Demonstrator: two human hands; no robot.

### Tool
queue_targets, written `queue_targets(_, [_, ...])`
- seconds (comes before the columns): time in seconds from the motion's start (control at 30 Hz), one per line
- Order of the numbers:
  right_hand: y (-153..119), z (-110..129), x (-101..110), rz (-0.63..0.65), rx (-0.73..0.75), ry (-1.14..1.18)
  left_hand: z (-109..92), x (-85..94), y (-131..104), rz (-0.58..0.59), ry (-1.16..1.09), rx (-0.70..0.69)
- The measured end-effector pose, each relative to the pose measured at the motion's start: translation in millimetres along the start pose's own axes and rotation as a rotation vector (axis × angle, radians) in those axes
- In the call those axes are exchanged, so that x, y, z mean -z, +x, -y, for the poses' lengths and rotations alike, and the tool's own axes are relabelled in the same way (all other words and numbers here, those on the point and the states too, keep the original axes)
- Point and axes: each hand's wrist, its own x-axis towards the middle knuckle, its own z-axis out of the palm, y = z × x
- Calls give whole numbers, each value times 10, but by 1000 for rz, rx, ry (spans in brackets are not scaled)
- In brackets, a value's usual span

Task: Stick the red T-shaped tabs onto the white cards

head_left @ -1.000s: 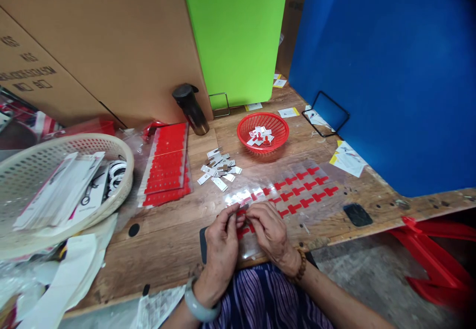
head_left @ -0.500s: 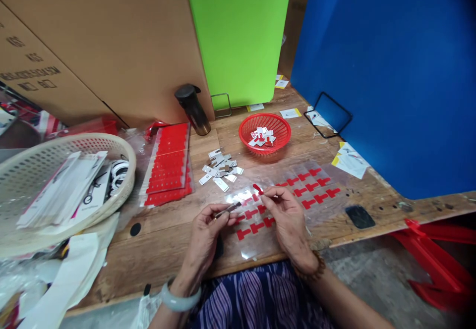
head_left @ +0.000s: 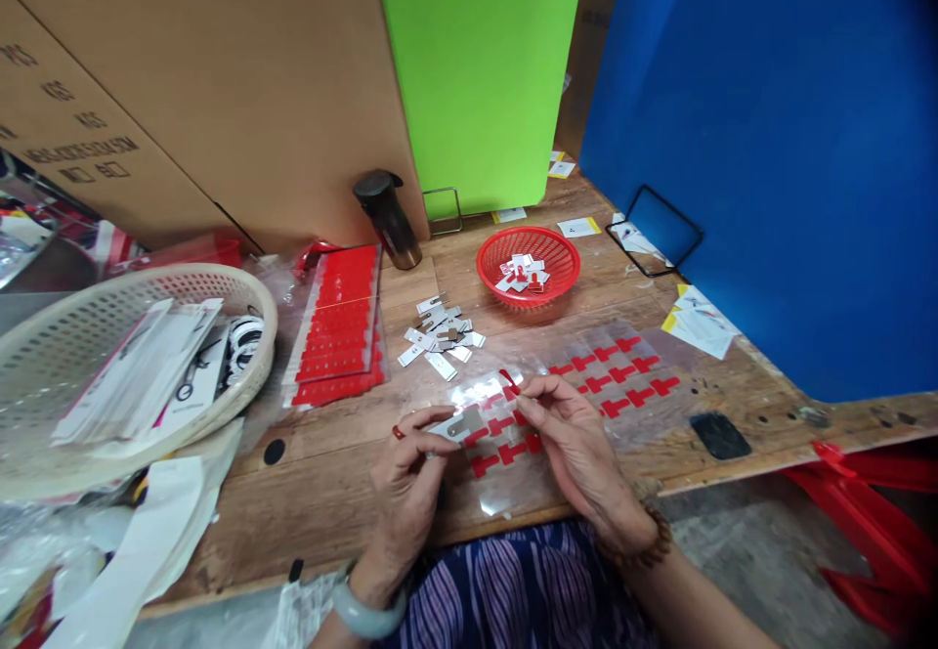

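Observation:
My left hand [head_left: 410, 483] pinches a flat silvery metal plate [head_left: 452, 427] with a slot, between thumb and fingers, just above the table. Between the thumb and fingertips of my right hand [head_left: 568, 439] is a small red sticker [head_left: 508, 381], its free end pointing up. Both hands are over a clear sheet [head_left: 490, 504] bearing rows of red T-shaped stickers; more red shapes extend to the right, on clear backing. Beyond my left hand lies a loose pile of similar metal plates [head_left: 441, 336]. A red basket [head_left: 570, 273] behind it holds several plates, some with red on them.
A stack of red sticker sheets [head_left: 341, 307] lies left of the pile, with a dark tumbler [head_left: 396, 229] behind. At far left, a cream basket [head_left: 265, 346] holds printed cards. Green [head_left: 484, 72] and blue panels [head_left: 754, 170] stand behind, beside printed cards [head_left: 700, 322].
My left hand has turned the metal plate so its broad face shows, and its fingers have shifted. The right hand keeps the red sticker, nearly in place. The view has shifted slightly.

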Motion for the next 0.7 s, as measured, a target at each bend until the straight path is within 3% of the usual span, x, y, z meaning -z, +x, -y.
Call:
queue_targets(0.17, [-5,-10,-29,88,-42,28,9,-20,-12,27,15,-34])
queue_targets(0.43, [-32,-195,-77,251,-68,-31,47,-91,-32,92,-56,71])
queue_targets(0.53, [-4,-205,-71,246,-77,-20,44,-127,-23,148,-150,209])
queue_targets(0.7, [55,-229,-22,218,-91,-44,43,-192,-7,236,-502,534])
